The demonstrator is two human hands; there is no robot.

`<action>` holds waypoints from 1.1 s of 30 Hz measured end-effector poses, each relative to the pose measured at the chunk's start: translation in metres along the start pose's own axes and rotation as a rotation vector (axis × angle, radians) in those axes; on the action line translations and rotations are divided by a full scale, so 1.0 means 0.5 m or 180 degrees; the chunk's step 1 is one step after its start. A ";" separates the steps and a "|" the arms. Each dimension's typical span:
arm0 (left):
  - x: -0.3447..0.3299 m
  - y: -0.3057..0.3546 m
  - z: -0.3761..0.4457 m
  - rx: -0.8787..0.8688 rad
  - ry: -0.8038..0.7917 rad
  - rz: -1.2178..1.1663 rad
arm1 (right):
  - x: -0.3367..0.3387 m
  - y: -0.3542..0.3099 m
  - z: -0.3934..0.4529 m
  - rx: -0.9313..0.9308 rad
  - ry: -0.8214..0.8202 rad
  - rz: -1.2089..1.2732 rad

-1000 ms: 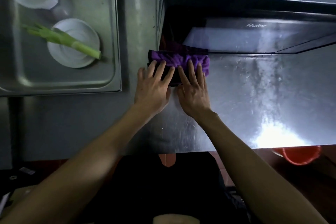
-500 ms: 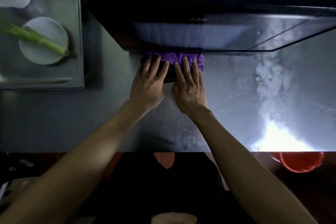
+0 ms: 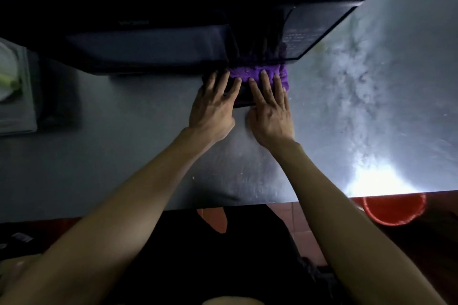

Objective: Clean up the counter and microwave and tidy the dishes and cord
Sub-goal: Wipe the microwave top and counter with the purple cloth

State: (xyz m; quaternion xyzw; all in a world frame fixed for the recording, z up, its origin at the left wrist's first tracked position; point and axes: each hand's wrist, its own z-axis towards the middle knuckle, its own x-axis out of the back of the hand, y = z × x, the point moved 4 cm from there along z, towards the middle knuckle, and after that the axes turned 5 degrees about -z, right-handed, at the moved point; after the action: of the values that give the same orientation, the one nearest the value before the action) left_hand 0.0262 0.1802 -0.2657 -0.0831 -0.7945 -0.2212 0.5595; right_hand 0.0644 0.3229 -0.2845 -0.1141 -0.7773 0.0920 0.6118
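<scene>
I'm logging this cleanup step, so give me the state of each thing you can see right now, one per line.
Purple cloth: bunched flat on the counter against the microwave's front edge, under both hands.
Left hand: fingers straight, pressing the cloth.
Right hand: fingers straight, pressing the cloth.
Microwave: door shut, display dark.
Counter: streaky smears at right.
Red bucket: upright on the floor.

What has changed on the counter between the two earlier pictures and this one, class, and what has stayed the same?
Both hands, left hand and right hand, have slid the purple cloth rightward along the foot of the microwave, from its left corner to near its right end. Nothing was picked up or released. Flat fingers press the cloth onto the counter as before; the red bucket is unmoved.
</scene>
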 end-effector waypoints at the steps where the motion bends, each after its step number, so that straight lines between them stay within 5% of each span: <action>1: -0.002 0.016 0.008 0.0002 -0.0006 0.0001 | 0.006 0.018 -0.001 -0.0003 0.0021 -0.0024; 13: -0.016 0.137 0.061 -0.0003 0.0032 -0.0173 | 0.062 0.137 0.003 -0.0259 0.0084 -0.0241; 33: -0.085 0.054 -0.221 -0.0374 -0.0092 -0.0373 | -0.041 -0.053 -0.261 -0.0597 0.0240 0.0033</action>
State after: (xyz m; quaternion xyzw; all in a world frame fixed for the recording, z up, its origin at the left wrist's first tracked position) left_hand 0.1456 0.1600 -0.2675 -0.0723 -0.7916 -0.2986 0.5282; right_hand 0.1942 0.2920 -0.2654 -0.1783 -0.7584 0.0176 0.6267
